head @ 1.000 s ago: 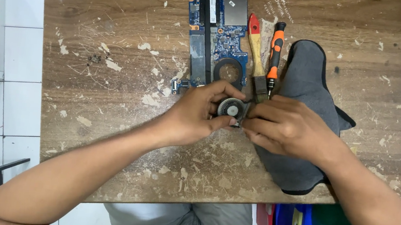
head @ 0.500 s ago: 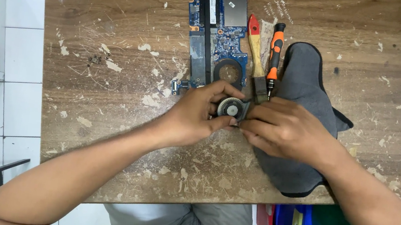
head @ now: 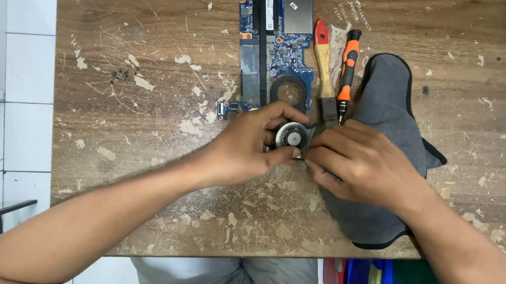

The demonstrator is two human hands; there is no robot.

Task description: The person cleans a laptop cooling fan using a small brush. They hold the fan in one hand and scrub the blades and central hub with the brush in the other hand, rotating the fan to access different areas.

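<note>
A small round fan (head: 292,135) is held between the left hand (head: 251,148) and the right hand (head: 360,163), just above the middle of the table (head: 143,118). The fingers of both hands are pinched on the fan's edges, and none are spread out. The fan is kept low, close to the near end of the blue board (head: 273,38).

The fan is small and thin, so it could be bent or cracked if it is squeezed too hard. It could also be dropped if the grip slips, and its blades might be chipped on the rough wood. A brush (head: 323,68) and a screwdriver (head: 348,70) are lying just past the fingers, beside a grey cloth (head: 389,100). They could be bumped and rolled toward the far edge. The tiny screws (head: 123,74) near the left edge could be lost if the table is shaken.
</note>
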